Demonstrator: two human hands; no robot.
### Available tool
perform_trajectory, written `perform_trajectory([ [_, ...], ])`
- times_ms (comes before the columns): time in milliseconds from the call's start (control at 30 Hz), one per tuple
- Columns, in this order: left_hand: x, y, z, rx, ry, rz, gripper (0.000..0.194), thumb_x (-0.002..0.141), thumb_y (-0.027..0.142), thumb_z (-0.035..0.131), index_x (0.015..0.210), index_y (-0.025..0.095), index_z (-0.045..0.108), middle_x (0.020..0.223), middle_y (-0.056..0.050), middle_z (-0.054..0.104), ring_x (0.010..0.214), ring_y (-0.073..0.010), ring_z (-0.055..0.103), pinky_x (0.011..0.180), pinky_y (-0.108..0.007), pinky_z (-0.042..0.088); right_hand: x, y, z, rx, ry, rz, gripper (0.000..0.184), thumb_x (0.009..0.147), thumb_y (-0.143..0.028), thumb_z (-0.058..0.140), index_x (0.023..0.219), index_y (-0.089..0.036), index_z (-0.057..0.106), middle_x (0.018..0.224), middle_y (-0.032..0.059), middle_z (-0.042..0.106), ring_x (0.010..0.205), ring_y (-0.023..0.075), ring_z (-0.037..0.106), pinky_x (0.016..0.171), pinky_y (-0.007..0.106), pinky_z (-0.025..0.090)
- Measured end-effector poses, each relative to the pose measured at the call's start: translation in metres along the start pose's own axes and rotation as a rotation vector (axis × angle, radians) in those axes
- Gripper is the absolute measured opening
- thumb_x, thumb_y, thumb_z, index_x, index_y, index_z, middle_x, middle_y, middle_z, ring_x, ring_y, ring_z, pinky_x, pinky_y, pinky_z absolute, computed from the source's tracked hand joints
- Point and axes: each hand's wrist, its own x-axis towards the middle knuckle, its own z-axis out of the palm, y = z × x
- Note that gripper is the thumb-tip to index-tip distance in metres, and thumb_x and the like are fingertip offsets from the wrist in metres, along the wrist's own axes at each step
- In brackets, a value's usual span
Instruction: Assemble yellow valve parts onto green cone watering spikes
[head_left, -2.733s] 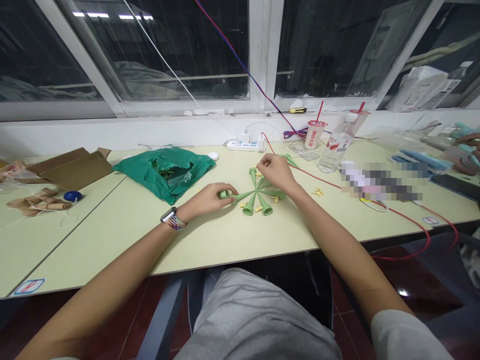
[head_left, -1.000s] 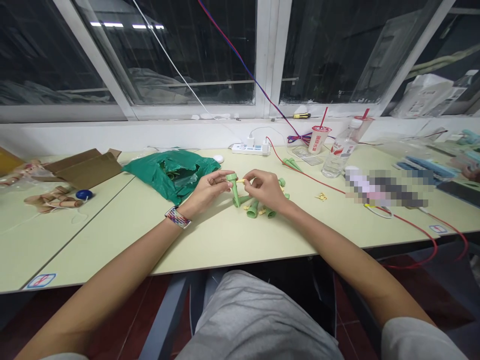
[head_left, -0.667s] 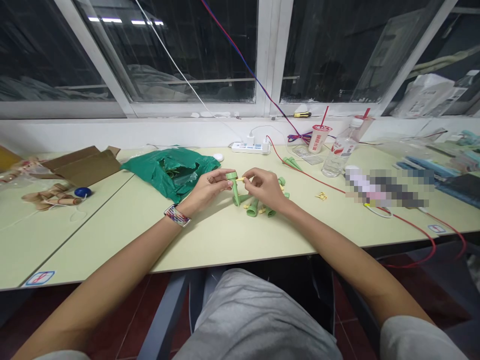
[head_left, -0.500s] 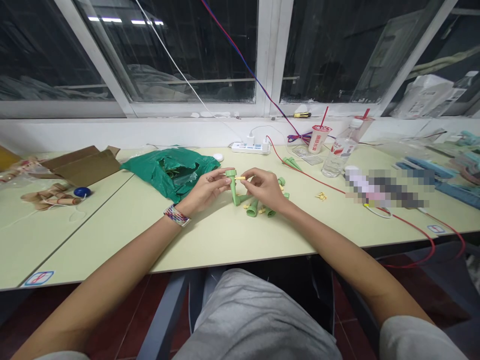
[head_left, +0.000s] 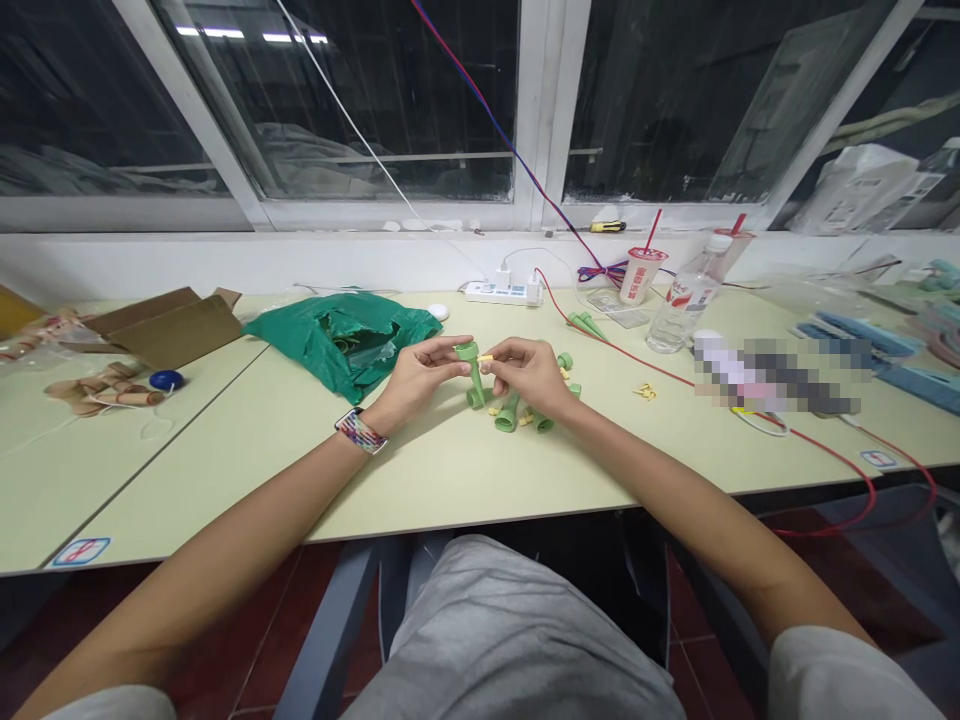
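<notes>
My left hand (head_left: pixel 420 380) pinches a green plastic spike (head_left: pixel 476 377) near its wide top, with the narrow end pointing down. From the right, my right hand (head_left: pixel 534 378) holds a small yellow plastic piece (head_left: pixel 486 358) between thumb and fingertips, at the side of the spike's top. Whether the piece sits in the spike, I cannot tell. Just below the hands lie several green parts, among them an open-ended green spike (head_left: pixel 506 414), with small yellow pieces between them. A few loose yellow pieces (head_left: pixel 645 392) lie further right.
A torn green bag (head_left: pixel 292 335) and a cardboard box (head_left: pixel 165 330) lie left, near wooden pieces (head_left: pixel 112 390) and a blue ball (head_left: pixel 166 380). More green spikes (head_left: pixel 589 325) lie behind. A bottle (head_left: pixel 679 310), a cup (head_left: pixel 641 275) and a red cable (head_left: pixel 637 355) stand or run right.
My two hands have drawn closer together, and the yellow piece is now against or very near the spike's top. The spike has shifted slightly right and tilted a little.
</notes>
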Motion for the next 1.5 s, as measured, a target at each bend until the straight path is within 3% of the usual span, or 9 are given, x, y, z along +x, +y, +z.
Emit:
perform_trajectory([
  [367,-0.002,0.005,0.000,-0.219,-0.105,-0.170,0.053,0.069,0.032,0.098,0.119,0.020,0.083,0.080,-0.003,0.070,0.080,-0.0170,0.068,0.081,-0.033,0.060,-0.003,0.000,-0.002,-0.039,-0.051,-0.084,0.032,0.077,-0.048,0.087,0.085,-0.019,0.074,0.071,0.0004,0.072,0.055,0.0158,0.068,0.054,0.028,0.057],
  [633,-0.002,0.003,0.001,-0.014,-0.019,-0.012,0.049,0.067,0.031,0.099,0.112,0.021,0.083,0.084,-0.003,0.071,0.077,-0.0153,0.066,0.074,-0.028,0.055,0.002,-0.001,-0.005,0.019,-0.061,-0.040,0.037,0.073,-0.050,0.089,0.082,-0.019,0.073,0.066,0.0004,0.072,0.054,0.0169,0.069,0.053,0.028,0.058],
  [833,-0.003,0.009,0.006,-0.154,-0.057,-0.059,0.049,0.069,0.032,0.097,0.114,0.020,0.082,0.072,0.000,0.064,0.070,-0.0140,0.063,0.071,-0.029,0.055,0.001,-0.001,-0.003,0.028,-0.074,-0.058,0.035,0.076,-0.048,0.089,0.084,-0.018,0.072,0.067,0.0005,0.072,0.058,0.0178,0.072,0.058,0.029,0.061],
  [967,-0.004,0.016,0.006,-0.209,-0.071,-0.075,0.046,0.071,0.030,0.096,0.112,0.020,0.080,0.084,-0.002,0.069,0.078,-0.0159,0.068,0.077,-0.030,0.059,0.003,-0.006,-0.011,-0.044,-0.150,-0.057,0.033,0.080,-0.046,0.086,0.094,-0.019,0.074,0.081,0.0020,0.076,0.065,0.0171,0.074,0.057,0.027,0.060],
  [1100,-0.003,0.017,0.000,-0.281,-0.045,-0.112,0.046,0.074,0.030,0.092,0.115,0.022,0.074,0.090,-0.002,0.070,0.082,-0.0189,0.074,0.083,-0.036,0.062,0.002,-0.025,-0.057,-0.293,-0.189,0.034,0.037,0.085,-0.040,0.079,0.115,-0.021,0.074,0.096,0.0044,0.078,0.065,0.0169,0.074,0.053,0.027,0.058],
  [1200,0.001,0.013,-0.004,-0.312,0.001,-0.156,0.045,0.075,0.029,0.089,0.116,0.022,0.071,0.087,-0.001,0.069,0.081,-0.0197,0.075,0.084,-0.038,0.062,-0.007,-0.038,-0.123,-0.676,-0.172,0.089,0.018,0.087,-0.031,0.070,0.096,-0.019,0.079,0.094,0.0064,0.080,0.065,0.0164,0.073,0.059,0.027,0.055],
  [1333,0.006,0.009,-0.003,-0.329,0.049,-0.167,0.041,0.073,0.027,0.086,0.112,0.021,0.072,0.084,-0.001,0.069,0.080,-0.0179,0.073,0.085,-0.036,0.061,-0.031,-0.043,-0.209,-1.133,-0.076,0.211,0.014,0.080,-0.023,0.069,0.079,-0.021,0.083,0.086,0.0070,0.082,0.071,0.0202,0.072,0.070,0.032,0.054],
  [1400,0.008,0.008,-0.001,-0.339,0.061,-0.158,0.041,0.072,0.025,0.087,0.110,0.020,0.073,0.084,-0.002,0.069,0.080,-0.0169,0.072,0.084,-0.034,0.059,-0.043,-0.039,-0.234,-1.201,-0.085,0.262,0.014,0.080,-0.024,0.072,0.082,-0.023,0.085,0.087,0.0086,0.082,0.071,0.0212,0.071,0.069,0.034,0.052],
  [1500,0.008,0.009,0.001,-0.341,0.073,-0.143,0.046,0.069,0.022,0.091,0.111,0.019,0.075,0.082,-0.001,0.069,0.078,-0.0155,0.069,0.084,-0.032,0.057,-0.054,-0.030,-0.247,-1.217,-0.109,0.320,0.017,0.078,-0.021,0.072,0.085,-0.024,0.086,0.086,0.0080,0.082,0.071,0.0213,0.070,0.068,0.034,0.050],
])
